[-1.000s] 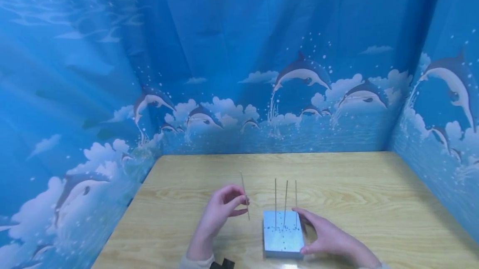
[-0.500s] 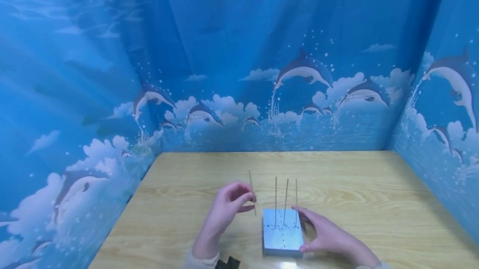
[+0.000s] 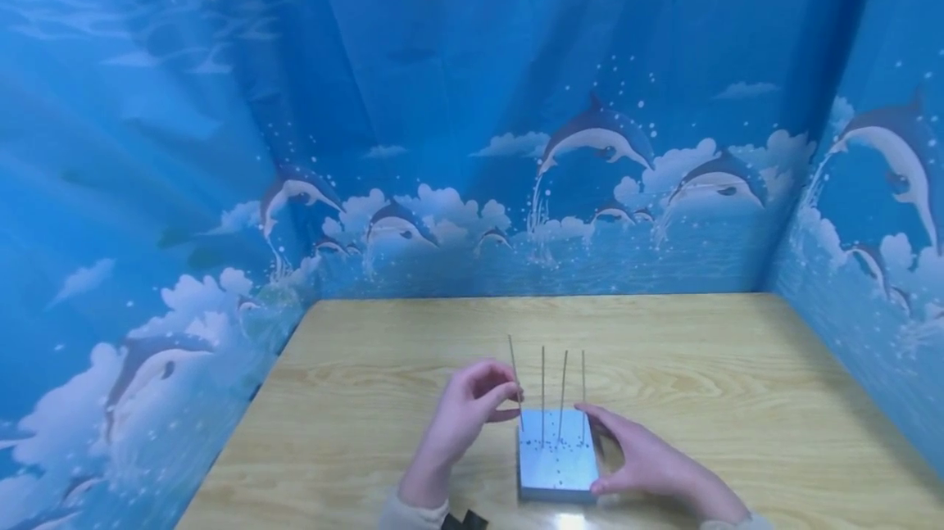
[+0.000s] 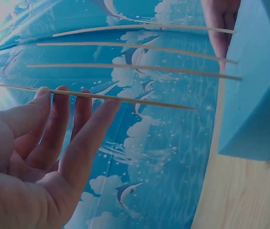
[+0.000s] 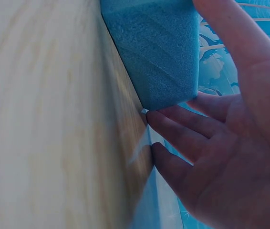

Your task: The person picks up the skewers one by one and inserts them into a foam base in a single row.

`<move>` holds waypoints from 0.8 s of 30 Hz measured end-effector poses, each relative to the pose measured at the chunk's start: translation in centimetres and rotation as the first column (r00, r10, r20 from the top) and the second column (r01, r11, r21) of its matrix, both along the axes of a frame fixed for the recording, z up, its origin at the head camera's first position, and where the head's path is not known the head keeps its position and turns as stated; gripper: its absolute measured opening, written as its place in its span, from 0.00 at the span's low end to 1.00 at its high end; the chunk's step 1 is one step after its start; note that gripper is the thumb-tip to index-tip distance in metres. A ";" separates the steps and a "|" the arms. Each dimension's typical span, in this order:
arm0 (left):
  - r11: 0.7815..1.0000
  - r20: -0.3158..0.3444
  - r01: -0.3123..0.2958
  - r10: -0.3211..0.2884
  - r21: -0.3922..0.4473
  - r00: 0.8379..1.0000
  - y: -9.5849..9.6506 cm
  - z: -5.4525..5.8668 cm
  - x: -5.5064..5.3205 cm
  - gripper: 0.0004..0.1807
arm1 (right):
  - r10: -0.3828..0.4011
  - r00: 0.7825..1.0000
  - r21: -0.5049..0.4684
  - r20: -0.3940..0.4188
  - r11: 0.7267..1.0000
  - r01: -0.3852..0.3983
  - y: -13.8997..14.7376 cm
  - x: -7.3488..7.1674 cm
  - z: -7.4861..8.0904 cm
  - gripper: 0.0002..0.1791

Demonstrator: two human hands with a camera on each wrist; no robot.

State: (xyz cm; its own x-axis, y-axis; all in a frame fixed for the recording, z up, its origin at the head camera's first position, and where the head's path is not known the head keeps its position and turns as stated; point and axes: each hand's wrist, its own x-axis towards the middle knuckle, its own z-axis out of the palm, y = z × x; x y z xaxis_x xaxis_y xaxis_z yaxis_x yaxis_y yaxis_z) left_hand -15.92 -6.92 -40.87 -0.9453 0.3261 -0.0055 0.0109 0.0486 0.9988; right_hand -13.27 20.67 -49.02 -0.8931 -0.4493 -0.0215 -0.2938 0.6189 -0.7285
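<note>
My left hand (image 3: 472, 411) pinches a thin wooden skewer (image 4: 159, 103) between thumb and fingertips. The skewer is nearly upright, its lower tip a short gap away from the block's top in the left wrist view. A light blue foam block (image 3: 542, 473) lies on the table, its top dotted with small holes. Three upright skewers (image 3: 543, 382) stand in it, the middle one leaning slightly. At the block's right side, my right hand (image 3: 642, 456) holds it, thumb at the near corner and a finger at the far one. Other right fingers touch the block's lower edge (image 5: 147, 106).
The wood-grain table (image 3: 354, 366) extends around the block. Blue curtains (image 3: 442, 104) printed with dolphins and clouds hang behind it and at both sides. A black piece of gear (image 3: 466, 520) sits at my left wrist.
My left hand has moved right with the skewer, from beside the block to over its left edge. The right hand keeps its place on the block.
</note>
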 end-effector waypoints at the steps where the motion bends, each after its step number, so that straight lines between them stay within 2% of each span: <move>1: 1.000 0.004 0.002 -0.002 -0.005 1.000 0.1 -0.1 0.0 0.07 | 0.001 1.000 -0.002 0.000 1.000 -0.001 0.0 0.0 0.0 0.65; 11: 0.999 0.045 -0.017 0.019 -0.049 0.999 0.6 -1.2 -0.2 0.05 | 0.006 1.000 -0.008 0.013 1.000 -0.006 0.0 -0.1 -0.2 0.64; 24: 0.998 0.043 -0.002 0.005 -0.067 0.999 0.8 -2.0 -0.4 0.06 | 0.007 1.000 -0.004 -0.005 1.000 -0.007 0.1 -0.1 -0.3 0.65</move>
